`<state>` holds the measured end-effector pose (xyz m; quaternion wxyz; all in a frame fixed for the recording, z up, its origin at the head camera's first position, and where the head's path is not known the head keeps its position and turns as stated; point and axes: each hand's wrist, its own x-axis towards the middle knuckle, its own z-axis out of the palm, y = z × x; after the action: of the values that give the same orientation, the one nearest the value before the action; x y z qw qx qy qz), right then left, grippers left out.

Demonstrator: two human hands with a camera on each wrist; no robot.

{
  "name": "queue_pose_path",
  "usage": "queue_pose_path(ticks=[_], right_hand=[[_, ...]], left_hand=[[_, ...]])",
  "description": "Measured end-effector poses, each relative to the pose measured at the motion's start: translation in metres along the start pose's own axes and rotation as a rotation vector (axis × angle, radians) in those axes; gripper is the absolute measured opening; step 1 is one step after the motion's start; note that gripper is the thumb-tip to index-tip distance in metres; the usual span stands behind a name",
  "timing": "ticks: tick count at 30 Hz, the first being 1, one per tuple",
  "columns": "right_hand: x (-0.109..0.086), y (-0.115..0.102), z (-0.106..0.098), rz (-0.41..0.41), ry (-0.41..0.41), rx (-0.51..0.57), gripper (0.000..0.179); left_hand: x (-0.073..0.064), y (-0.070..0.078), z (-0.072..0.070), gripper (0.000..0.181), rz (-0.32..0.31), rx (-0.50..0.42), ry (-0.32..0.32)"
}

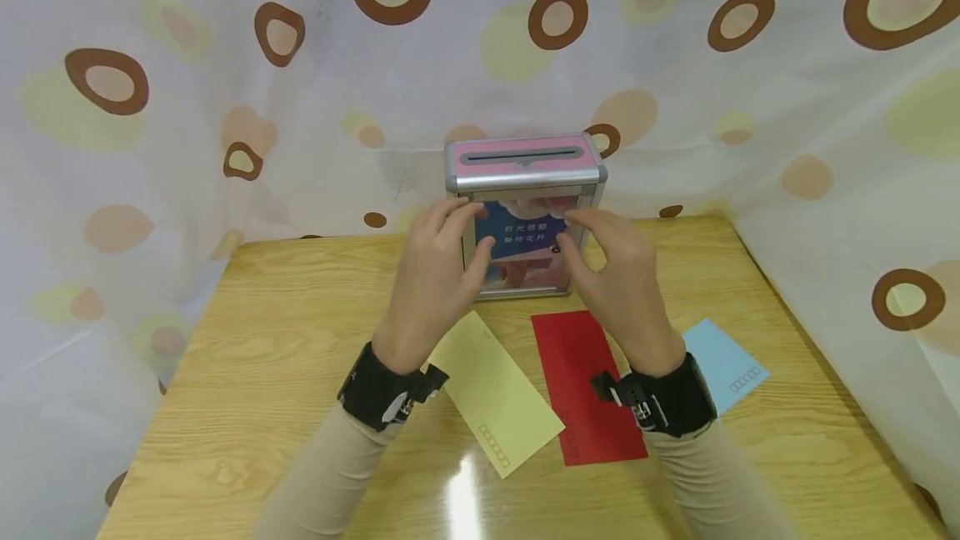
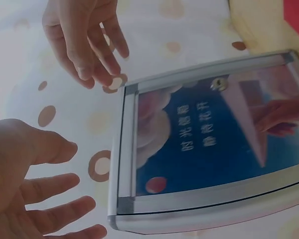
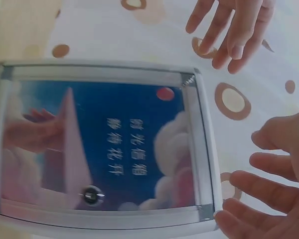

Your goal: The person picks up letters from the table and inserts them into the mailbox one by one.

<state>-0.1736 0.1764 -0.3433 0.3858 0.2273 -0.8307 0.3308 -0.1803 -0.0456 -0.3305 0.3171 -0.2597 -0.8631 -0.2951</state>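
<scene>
Facing our unclenched, empty left hand (image 1: 431,282) and right hand (image 1: 627,290), the box (image 1: 523,227) lies at twelve o'clock, its slot (image 1: 521,156) running nine to three. We judge both hands about equally near.

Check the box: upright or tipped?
Upright. In the head view the box stands on the table, its slot on top and its picture side facing the person.

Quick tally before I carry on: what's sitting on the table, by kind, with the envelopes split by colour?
Yellow envelope: 1
Red envelope: 1
Light blue envelope: 1
Slotted box: 1
Total: 4
</scene>
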Motion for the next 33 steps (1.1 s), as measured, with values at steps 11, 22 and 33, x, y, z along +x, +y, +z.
queue_pose_path(ticks=[11,22,33], right_hand=[[-0.075,-0.013,0.014,0.169,-0.255,-0.060,0.049],[-0.142,-0.028,0.036,0.478,-0.602,-0.165,0.059],[-0.164,-0.032,0.040,0.605,-0.682,-0.154,0.040]], left_hand=[[-0.063,-0.006,0.021,0.049,-0.121,0.013,-0.162],[-0.120,-0.033,0.042,0.060,-0.359,0.056,-0.351],[-0.149,-0.050,0.049,0.060,-0.517,0.027,-0.443]])
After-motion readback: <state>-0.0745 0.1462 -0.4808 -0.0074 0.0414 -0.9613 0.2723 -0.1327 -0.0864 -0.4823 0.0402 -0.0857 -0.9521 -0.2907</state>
